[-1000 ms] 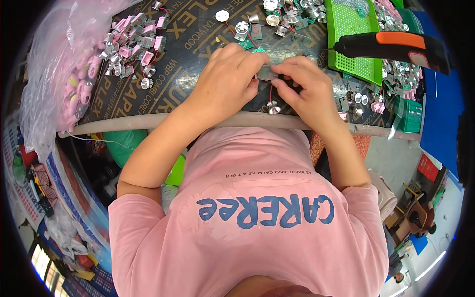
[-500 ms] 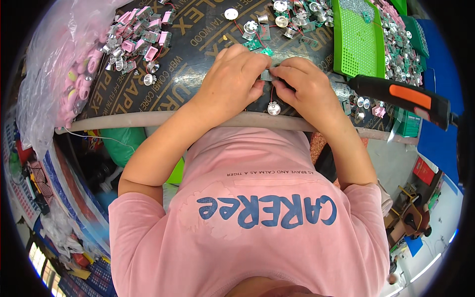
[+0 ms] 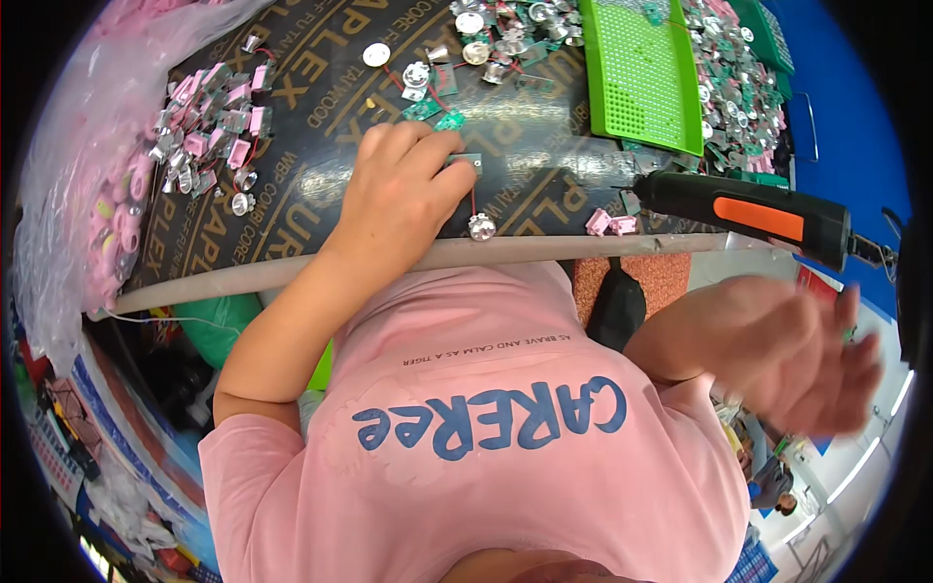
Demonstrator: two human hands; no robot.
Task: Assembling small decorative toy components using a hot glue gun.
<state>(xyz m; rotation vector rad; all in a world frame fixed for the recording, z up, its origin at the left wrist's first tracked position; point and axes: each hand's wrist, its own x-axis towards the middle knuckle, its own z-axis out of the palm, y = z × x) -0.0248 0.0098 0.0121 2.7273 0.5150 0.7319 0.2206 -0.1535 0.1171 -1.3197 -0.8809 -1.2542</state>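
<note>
My left hand [image 3: 403,199] is over the dark tabletop, its fingers closed on a small circuit board [image 3: 466,158]. A red wire runs from that board down to a small silver reflector cup [image 3: 481,226] lying near the table's front edge. Just beyond the fingertips lie green boards [image 3: 449,120] with wires. My right hand [image 3: 792,355] is off the table at the right, blurred by motion, fingers spread and nothing visible in them. The black tool with an orange panel [image 3: 758,218] is between that hand and the table.
Pink parts with reflectors [image 3: 219,117] are heaped at the left, beside a clear plastic bag [image 3: 73,185] of pink pieces. A green perforated tray [image 3: 641,87] is at the back right, next to more boards and reflectors [image 3: 729,87]. Two pink pieces [image 3: 610,223] lie near the front edge.
My right hand has left the board and swung right, off the table. The left hand stays on the board. The whole view has shifted, so the table things appear further left.
</note>
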